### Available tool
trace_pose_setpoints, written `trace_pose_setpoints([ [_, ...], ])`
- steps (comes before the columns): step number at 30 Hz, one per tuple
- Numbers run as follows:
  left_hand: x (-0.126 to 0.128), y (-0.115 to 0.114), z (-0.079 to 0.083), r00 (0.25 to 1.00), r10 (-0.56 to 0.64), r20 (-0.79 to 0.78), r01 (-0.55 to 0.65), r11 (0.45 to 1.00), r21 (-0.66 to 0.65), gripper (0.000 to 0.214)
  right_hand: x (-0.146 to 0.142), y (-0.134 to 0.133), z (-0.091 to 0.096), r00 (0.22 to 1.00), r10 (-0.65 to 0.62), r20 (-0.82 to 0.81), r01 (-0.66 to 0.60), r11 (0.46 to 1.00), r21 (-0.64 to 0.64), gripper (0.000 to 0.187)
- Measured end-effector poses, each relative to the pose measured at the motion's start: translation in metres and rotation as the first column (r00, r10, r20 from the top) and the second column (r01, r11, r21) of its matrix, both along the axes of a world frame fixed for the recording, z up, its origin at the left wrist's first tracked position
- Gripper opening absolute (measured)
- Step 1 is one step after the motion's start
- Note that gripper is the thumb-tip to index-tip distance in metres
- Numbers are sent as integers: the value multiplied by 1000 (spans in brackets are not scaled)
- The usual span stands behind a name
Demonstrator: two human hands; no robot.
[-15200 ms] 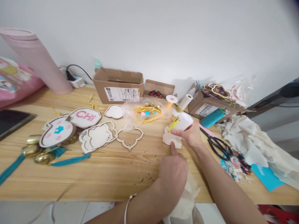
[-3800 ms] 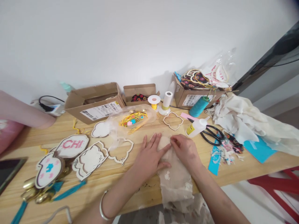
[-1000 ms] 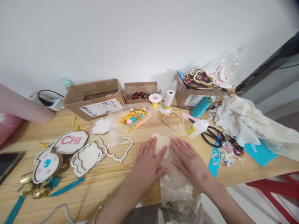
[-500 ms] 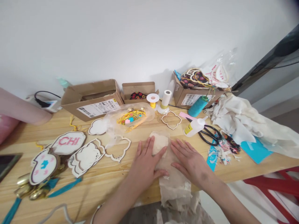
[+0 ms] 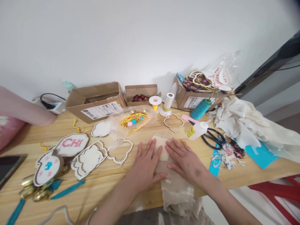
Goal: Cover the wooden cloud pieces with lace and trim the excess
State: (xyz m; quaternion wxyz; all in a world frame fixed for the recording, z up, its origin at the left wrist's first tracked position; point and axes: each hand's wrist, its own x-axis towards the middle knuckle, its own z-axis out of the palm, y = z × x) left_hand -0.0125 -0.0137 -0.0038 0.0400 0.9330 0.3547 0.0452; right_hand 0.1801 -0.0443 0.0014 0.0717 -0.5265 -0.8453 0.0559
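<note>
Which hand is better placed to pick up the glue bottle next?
Probably the right hand. Both hands lie flat, pressing the sheer embroidered fabric, but the right sits closer to the glue bottle, with nothing between them; the left hand is farther away.

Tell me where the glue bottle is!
In the head view, the glue bottle lies right of centre, just beyond the right hand, beside the black scissors.

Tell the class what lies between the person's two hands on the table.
In the head view, a cream cloth pad lies on sheer lace cloth between the left hand and the right hand.
</note>
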Motion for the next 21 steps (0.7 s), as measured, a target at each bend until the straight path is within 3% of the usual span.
trace_pose_setpoints([
  [7,4,17,4,1000,-14,17,14,1000,-9,75,-9,9,-7,1000,2,-14,-2,1000,-14,52],
  [14,-12,40,15,992,128,11,-127,991,-41,61,-8,10,0,1000,16,-16,-17,998,-54,52],
  [18,-23,28,6,983,176,44,-178,982,57,59,-8,10,3,1000,18,5,-18,997,-73,51],
  [21,-19,9,-2,994,107,5,-107,990,92,62,-9,11,4,1000,8,3,-8,996,-94,51],
])
